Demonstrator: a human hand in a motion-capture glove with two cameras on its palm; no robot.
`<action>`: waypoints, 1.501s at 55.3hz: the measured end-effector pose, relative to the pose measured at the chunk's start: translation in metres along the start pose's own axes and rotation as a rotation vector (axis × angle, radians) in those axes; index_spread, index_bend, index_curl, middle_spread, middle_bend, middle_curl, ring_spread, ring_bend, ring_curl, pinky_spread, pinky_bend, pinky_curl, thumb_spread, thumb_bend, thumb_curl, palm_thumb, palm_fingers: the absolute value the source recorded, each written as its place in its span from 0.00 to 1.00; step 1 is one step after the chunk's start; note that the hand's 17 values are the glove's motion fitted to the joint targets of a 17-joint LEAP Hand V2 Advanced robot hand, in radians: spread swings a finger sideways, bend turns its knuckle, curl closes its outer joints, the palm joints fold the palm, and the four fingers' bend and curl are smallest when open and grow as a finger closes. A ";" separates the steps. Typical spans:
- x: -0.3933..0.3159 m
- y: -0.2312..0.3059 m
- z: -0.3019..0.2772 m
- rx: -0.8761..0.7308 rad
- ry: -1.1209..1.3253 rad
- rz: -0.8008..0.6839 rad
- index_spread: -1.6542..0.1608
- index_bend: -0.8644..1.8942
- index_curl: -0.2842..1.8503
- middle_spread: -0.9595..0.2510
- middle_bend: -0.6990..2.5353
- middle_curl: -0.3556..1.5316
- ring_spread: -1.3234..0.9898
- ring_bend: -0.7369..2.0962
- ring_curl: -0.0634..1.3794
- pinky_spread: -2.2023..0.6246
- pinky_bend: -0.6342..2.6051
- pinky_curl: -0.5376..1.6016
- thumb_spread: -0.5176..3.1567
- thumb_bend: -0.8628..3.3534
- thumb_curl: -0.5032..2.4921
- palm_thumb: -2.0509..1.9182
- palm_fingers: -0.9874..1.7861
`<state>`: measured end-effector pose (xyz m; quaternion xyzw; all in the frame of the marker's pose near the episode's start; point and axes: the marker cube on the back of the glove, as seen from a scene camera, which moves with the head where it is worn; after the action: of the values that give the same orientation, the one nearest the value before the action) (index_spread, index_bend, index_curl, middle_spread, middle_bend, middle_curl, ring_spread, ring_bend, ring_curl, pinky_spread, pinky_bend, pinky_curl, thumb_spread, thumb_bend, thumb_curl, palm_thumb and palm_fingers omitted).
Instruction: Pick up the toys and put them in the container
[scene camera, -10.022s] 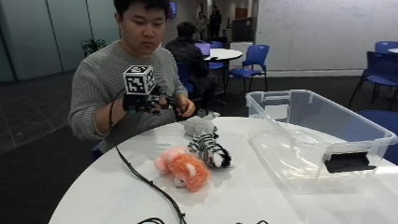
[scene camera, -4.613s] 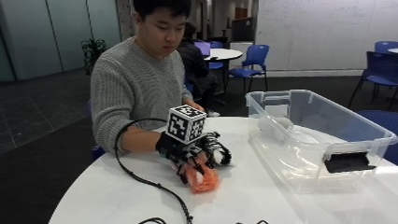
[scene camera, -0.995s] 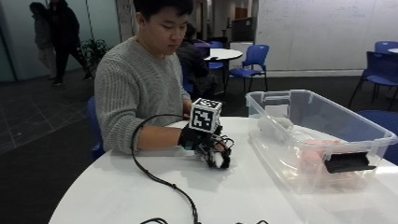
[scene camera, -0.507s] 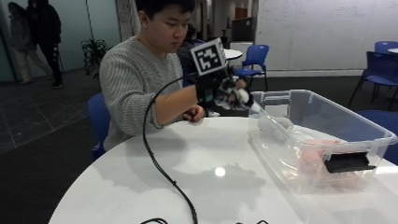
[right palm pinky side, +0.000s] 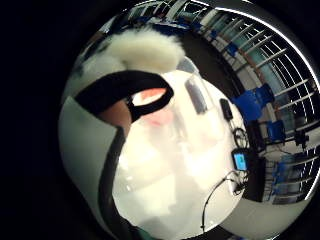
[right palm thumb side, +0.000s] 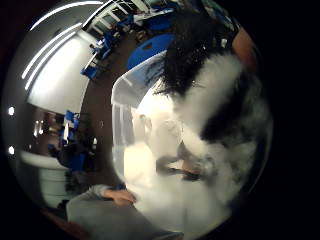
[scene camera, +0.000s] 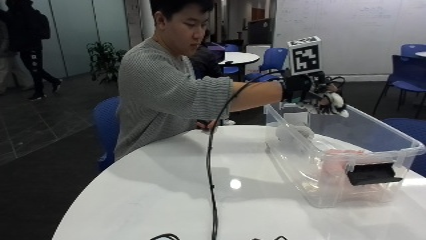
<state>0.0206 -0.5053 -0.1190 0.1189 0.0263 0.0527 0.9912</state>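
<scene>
I'm looking at the round white table (scene camera: 200, 200) first, spreading out below and well behind my hand, with only a black cable (scene camera: 212, 165) trailing across it. Just under my hand the clear plastic container (scene camera: 293, 160) is sitting at the table's far side, its open top facing up and its rim running right beneath my wrist. Inside it, down past my fingers, something pinkish-orange (scene camera: 339, 167) is lying on the floor of the bin, and I'm reading that as a toy already in place.

My gloved right hand (scene camera: 313, 92) is hanging above the container's near end with its fingers curled round the black-and-white striped plush toy (scene camera: 333, 102); in the thumb-side palm view the fur (right palm thumb side: 220, 100) is filling the space against my palm, with the bin (right palm thumb side: 135, 130) open below.

So I'm judging this as the drop step for what looks like the last toy. The next move is calling for a slight lowering past the rim, then letting the fingers go apart. There's open room inside the bin beside the pink toy; the walls on either side of my hand are the only edges I'm minding.
</scene>
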 end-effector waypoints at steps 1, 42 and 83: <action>-0.003 -0.006 0.003 -0.008 -0.008 -0.013 0.67 0.38 0.52 0.52 0.34 0.50 0.40 0.44 0.37 0.66 0.56 0.43 0.41 0.21 0.42 0.66 0.58; 0.023 0.010 0.052 -0.378 0.074 0.003 0.69 0.36 0.41 0.65 0.26 0.41 0.52 0.34 0.33 0.78 0.59 0.42 0.47 0.20 0.31 0.52 0.32; 0.126 0.387 -0.047 -0.034 0.024 0.083 0.69 0.39 0.36 0.66 0.27 0.38 0.52 0.35 0.33 0.79 0.51 0.39 0.49 0.19 0.23 0.50 0.36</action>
<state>0.1047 -0.1066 -0.0778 0.1022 0.0323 0.0954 0.9897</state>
